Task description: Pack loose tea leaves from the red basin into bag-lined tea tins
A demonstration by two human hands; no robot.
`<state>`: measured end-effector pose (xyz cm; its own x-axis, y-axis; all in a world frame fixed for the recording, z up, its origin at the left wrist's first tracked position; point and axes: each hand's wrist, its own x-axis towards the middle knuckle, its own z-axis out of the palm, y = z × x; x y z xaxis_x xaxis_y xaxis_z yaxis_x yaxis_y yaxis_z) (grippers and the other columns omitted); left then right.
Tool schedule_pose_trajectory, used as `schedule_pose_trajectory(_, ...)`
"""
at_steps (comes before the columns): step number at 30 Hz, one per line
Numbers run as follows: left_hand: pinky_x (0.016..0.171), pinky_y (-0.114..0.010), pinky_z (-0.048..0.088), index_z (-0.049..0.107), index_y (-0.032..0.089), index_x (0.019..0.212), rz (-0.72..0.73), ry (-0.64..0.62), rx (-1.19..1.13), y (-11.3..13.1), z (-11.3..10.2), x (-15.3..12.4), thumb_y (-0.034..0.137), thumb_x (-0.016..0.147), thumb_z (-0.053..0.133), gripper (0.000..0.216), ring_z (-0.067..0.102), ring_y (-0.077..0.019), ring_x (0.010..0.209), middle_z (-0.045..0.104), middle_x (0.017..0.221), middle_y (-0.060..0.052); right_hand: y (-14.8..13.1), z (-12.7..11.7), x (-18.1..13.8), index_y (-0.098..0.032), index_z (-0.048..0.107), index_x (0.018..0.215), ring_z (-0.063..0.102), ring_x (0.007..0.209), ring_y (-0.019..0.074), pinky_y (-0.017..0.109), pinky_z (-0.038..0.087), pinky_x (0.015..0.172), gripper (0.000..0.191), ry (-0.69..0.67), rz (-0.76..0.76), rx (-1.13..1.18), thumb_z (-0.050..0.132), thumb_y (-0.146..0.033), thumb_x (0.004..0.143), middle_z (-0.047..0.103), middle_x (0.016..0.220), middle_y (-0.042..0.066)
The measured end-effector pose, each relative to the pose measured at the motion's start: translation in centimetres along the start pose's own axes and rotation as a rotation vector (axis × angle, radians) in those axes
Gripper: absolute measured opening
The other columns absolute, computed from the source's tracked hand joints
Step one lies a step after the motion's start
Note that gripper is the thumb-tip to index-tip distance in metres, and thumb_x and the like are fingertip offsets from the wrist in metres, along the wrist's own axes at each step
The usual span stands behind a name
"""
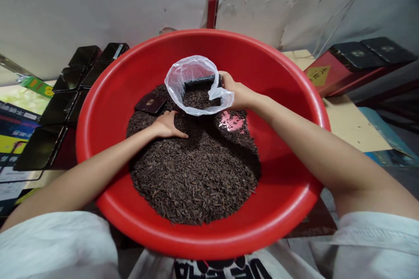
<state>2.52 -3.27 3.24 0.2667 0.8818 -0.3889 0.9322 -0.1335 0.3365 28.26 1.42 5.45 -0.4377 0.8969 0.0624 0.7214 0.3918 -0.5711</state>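
Observation:
A wide red plastic basin [209, 244] holds a heap of dark, loose dried tea leaves [196, 174]. My right hand [236, 91] grips the right side of a tin lined with a clear plastic bag [178, 72]. The bag's mouth is spread and folded outward over the tin's rim, and tea leaves lie inside. Most of the tin's outer wall is hidden by the bag. My left hand [167, 125] rests on the leaves just below and left of the tin, fingers apart and holding nothing. Beside it a dark tin lid [150, 103] with a small emblem lies on the heap.
Several open dark tins [54, 107] stand in rows left of the basin. Tins with black lids and red sides [355, 59] stand at the right on cardboard [356, 124]. A green box [36, 85] lies far left. Behind the basin rises a peeling wall [131, 4].

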Motion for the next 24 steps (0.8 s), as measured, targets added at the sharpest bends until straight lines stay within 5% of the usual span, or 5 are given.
schedule_pose_trajectory(5, 0.094, -0.035, 0.05, 0.059, 0.013, 0.122, -0.02, 0.008, -0.028, 1.1, -0.3, -0.8, 0.035, 0.065, 0.072, 0.063, 0.064, -0.0309, 0.107, 0.068, 0.117, -0.012, 0.3, 0.1, 0.0, -0.018, 0.025, 0.139, 0.06, 0.108, 0.0424, 0.06, 0.046, 0.09, 0.1, 0.007, 0.002, -0.003, 0.073, -0.038, 0.053, 0.051, 0.133, 0.018)
schedule_pose_trajectory(12, 0.084, -0.032, 0.052, 0.061, 0.013, 0.121, 0.009, -0.01, -0.076, 3.1, -1.9, -3.7, 0.03, 0.064, 0.07, 0.06, 0.069, -0.0265, 0.091, 0.072, 0.106, -0.009, 0.4, 0.2, 0.0, -0.019, 0.026, 0.137, 0.061, 0.106, 0.0404, 0.057, 0.048, 0.088, 0.097, 0.004, -0.023, -0.01, 0.074, -0.039, 0.056, 0.05, 0.133, 0.019)
schedule_pose_trajectory(18, 0.094, -0.03, 0.048, 0.069, 0.02, 0.105, 0.161, -0.022, -0.204, 5.5, -6.1, -7.3, 0.031, 0.06, 0.068, 0.047, 0.065, -0.0243, 0.103, 0.071, 0.107, -0.001, -0.4, 0.1, -0.2, -0.015, 0.024, 0.138, 0.058, 0.111, 0.0385, 0.054, 0.047, 0.092, 0.097, -0.033, -0.049, -0.023, 0.073, -0.039, 0.058, 0.044, 0.138, 0.022)
schedule_pose_trajectory(24, 0.078, -0.033, 0.053, 0.069, 0.017, 0.094, 0.139, 0.105, -0.294, 7.6, -10.6, -7.6, 0.035, 0.058, 0.071, 0.041, 0.068, -0.0251, 0.084, 0.071, 0.085, -0.002, -0.8, 0.1, -0.3, -0.012, 0.024, 0.137, 0.058, 0.109, 0.0375, 0.052, 0.049, 0.089, 0.097, -0.037, -0.033, -0.067, 0.073, -0.036, 0.057, 0.046, 0.134, 0.024)
